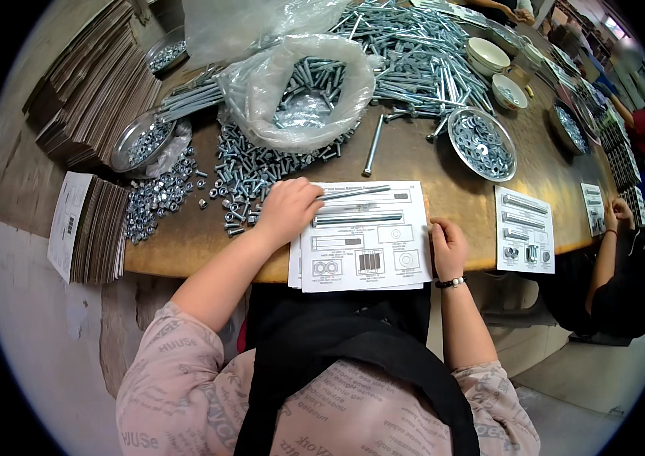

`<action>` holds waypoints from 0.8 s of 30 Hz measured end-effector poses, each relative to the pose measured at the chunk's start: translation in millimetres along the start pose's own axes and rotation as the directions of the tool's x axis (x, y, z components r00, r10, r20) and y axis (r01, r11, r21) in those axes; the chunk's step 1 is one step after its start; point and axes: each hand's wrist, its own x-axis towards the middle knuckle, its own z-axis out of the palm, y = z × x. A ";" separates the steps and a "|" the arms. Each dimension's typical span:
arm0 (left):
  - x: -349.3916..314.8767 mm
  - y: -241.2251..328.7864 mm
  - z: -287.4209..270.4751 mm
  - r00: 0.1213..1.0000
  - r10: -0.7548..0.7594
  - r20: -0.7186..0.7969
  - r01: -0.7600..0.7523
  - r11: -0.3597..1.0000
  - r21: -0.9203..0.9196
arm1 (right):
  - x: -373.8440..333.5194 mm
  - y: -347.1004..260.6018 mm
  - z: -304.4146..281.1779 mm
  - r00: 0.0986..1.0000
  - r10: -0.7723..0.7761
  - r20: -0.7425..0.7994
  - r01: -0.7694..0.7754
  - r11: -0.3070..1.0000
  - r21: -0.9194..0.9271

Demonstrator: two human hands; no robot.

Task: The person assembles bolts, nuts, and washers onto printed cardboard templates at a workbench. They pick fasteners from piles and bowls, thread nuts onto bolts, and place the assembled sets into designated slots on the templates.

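Rod (360, 191), steel, farthest of several on printed sheets (416, 214) at desk's (412, 156) near edge; long axis left to right, right end angled slightly away. Left hand (290, 209) nearer, curled at rod's left end. Right hand (448, 248) apart, curled beside sheets. Either grip: cannot tell.

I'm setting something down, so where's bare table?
Bare table shows between the lone bolt and the washer bowl, beyond the printed sheets; between the right hand and the sheet to its right; and, at the front edge, between the nut pile and left forearm. The bolt heap and plastic bag crowd the back; short bolts crowd the left hand.
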 end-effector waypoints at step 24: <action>6.4 -15.9 -7.9 0.965 -0.241 -0.108 0.213 0.952 -0.218 | -1.7 14.5 0.8 0.995 0.094 0.038 -0.097 0.992 0.083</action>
